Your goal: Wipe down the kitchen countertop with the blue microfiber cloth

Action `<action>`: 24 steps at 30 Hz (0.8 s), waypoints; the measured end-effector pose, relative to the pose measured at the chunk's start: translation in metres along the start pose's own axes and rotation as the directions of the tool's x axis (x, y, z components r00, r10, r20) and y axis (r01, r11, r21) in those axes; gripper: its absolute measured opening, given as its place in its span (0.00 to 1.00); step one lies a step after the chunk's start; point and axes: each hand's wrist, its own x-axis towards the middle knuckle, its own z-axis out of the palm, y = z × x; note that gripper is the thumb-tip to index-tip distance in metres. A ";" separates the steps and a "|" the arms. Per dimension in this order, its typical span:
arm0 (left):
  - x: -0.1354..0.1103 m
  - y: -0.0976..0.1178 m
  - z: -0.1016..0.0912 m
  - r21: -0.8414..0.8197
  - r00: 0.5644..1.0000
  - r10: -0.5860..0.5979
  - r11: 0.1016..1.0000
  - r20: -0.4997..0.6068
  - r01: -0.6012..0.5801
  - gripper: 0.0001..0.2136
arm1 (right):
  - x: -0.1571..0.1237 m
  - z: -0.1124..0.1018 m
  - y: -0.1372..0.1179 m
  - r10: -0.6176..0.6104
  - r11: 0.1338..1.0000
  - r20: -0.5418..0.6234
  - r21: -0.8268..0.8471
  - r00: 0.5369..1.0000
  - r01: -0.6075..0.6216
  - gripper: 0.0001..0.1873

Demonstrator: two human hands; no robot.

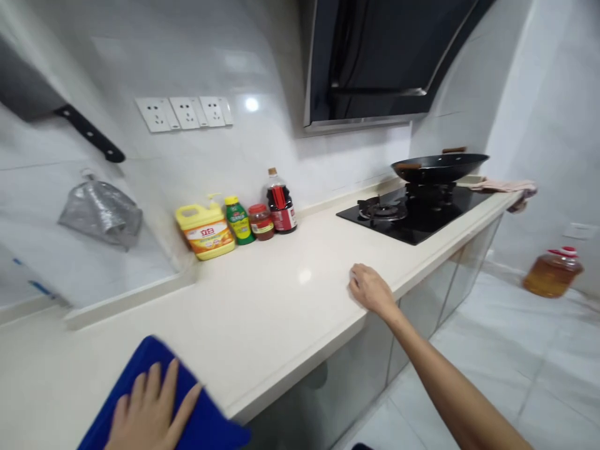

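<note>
My left hand [147, 406] lies flat on a dark blue cloth [206, 419], fingers spread and pressing it to the pale countertop [276, 312]. One corner of the cloth hangs past the counter's front edge. Farther right, my right hand [370, 289] rests on the counter near its front edge with the fingers curled in. Nothing shows in that hand, though its palm side is hidden. Between the hands and the wall stand a yellow dish soap jug [206, 231], a green bottle [239, 220], a red-lidded jar [261, 222] and a dark sauce bottle [281, 203].
A black gas stove [407, 215] carries a wok [440, 167] on its far burner, under a range hood [375, 62]. A pink cloth [504, 185] drapes over the counter's end. A cleaver [60, 106] hangs at upper left. An oil jug [553, 273] stands on the floor.
</note>
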 end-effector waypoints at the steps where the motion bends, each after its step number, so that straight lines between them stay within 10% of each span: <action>1: 0.004 0.014 -0.007 -0.031 1.000 -0.028 0.999 -0.005 0.028 0.32 | -0.001 0.001 0.001 -0.009 1.000 -0.016 -0.022 1.000 0.009 0.15; 16: 0.096 0.189 -0.110 -0.371 0.986 0.161 0.914 -0.040 -0.165 0.40 | -0.004 0.000 0.002 -0.032 0.998 -0.077 -0.048 0.997 0.028 0.15; 24: 0.153 0.218 -0.126 -0.468 0.972 0.231 0.854 -0.049 -0.226 0.42 | -0.003 -0.009 0.002 0.082 0.996 -0.003 0.036 0.997 -0.082 0.17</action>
